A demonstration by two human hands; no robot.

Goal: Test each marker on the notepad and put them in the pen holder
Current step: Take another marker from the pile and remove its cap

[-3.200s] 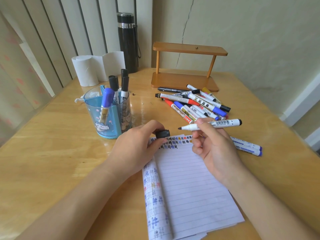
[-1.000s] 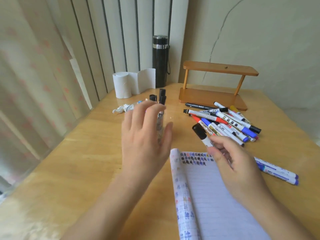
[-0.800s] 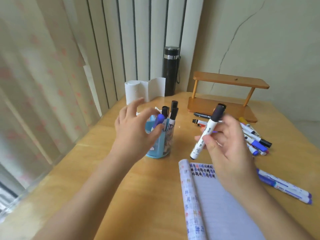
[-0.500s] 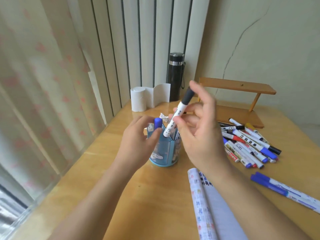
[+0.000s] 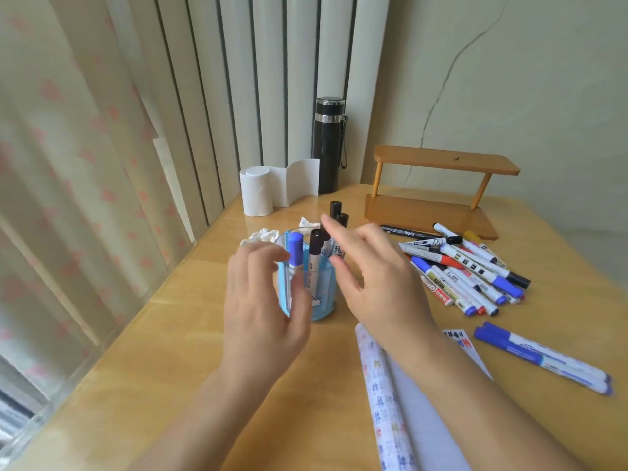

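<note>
A blue see-through pen holder (image 5: 323, 300) stands on the wooden table with several markers upright in it, among them a blue-capped marker (image 5: 295, 248) and a black-capped marker (image 5: 316, 243). My left hand (image 5: 261, 317) hovers at the holder's near left side with relaxed fingers; whether it touches the holder I cannot tell. Just right of the holder, my right hand (image 5: 380, 283) is spread open and holds nothing. The lined notepad (image 5: 424, 419), with marker test marks along its folded edge, lies under my right forearm.
A pile of loose markers (image 5: 469, 270) lies to the right of the holder, and two blue markers (image 5: 543, 358) lie nearer the right edge. Behind stand a wooden shelf (image 5: 441, 185), a black flask (image 5: 329, 147), a tissue roll (image 5: 258, 192) and crumpled tissue (image 5: 263, 236).
My right hand carried a capped black marker to the holder and let it go; that hand is now empty. My left hand dropped the cap earlier and moved up beside the holder.
</note>
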